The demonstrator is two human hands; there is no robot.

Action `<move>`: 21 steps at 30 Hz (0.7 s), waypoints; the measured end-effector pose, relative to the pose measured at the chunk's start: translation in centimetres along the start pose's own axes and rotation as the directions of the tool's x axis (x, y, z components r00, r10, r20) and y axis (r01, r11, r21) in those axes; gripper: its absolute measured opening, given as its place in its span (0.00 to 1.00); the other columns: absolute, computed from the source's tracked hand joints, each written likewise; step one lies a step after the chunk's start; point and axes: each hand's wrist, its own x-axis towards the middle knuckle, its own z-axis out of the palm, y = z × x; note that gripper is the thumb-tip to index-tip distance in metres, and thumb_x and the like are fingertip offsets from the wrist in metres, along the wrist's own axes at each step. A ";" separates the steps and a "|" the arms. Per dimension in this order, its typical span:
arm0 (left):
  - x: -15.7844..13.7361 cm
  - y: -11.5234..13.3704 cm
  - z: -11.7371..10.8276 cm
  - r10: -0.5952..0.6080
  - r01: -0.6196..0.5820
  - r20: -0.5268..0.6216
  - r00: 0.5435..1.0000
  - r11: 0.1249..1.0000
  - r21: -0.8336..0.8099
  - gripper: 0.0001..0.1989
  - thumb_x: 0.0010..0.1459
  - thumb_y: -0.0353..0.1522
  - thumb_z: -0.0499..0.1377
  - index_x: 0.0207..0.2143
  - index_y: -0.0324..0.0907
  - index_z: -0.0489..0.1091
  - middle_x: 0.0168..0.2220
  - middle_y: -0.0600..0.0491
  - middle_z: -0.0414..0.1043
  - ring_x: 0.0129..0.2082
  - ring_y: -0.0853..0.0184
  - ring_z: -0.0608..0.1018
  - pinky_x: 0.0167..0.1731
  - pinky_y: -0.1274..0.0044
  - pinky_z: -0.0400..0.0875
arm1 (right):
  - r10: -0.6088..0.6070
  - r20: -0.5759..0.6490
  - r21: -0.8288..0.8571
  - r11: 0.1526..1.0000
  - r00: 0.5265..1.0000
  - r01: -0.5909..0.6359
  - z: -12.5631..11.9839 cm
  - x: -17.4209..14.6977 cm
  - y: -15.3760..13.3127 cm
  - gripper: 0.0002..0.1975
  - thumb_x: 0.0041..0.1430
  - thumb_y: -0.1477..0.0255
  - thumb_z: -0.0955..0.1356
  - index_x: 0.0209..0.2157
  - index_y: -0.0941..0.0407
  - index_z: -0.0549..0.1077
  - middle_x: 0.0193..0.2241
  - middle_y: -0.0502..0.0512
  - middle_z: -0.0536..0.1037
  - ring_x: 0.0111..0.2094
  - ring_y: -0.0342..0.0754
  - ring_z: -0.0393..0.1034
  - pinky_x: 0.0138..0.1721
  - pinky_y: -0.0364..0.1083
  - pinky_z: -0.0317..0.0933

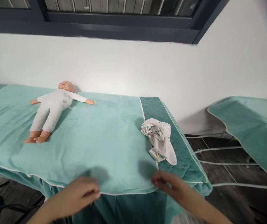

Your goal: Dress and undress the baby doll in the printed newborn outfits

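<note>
My left hand (78, 194) hovers over the front edge of the green bed cover (110, 137), its fingers loosely curled and nothing visible in them. On the other side, my right hand (167, 183) is over the same edge, fingers bent in toward the thumb, with no object showing. Both hands are slightly blurred. The crumpled white printed cloth (160, 140) lies just beyond my right hand, apart from it. At the far left, a baby doll (54, 105) in a white bodysuit lies on its back with arms spread, out of reach of both hands.
A white wall (114, 65) rises behind the bed, below a dark window frame (114, 28). To the right are bare metal bars (222, 163) above the dark floor and another green cover (252, 124). Black cables (9, 205) are at the lower left.
</note>
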 end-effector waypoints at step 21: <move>30.0 3.7 -3.9 0.028 -0.542 -0.654 0.756 0.586 -0.602 0.17 0.54 0.36 0.68 0.46 0.44 0.76 0.46 0.49 0.76 0.44 0.65 0.77 0.45 0.75 0.71 | -0.232 -0.590 -0.023 0.962 0.773 0.271 0.0 22.7 0.6 0.19 0.60 0.60 0.72 0.49 0.53 0.69 0.45 0.56 0.75 0.43 0.52 0.72 0.47 0.51 0.69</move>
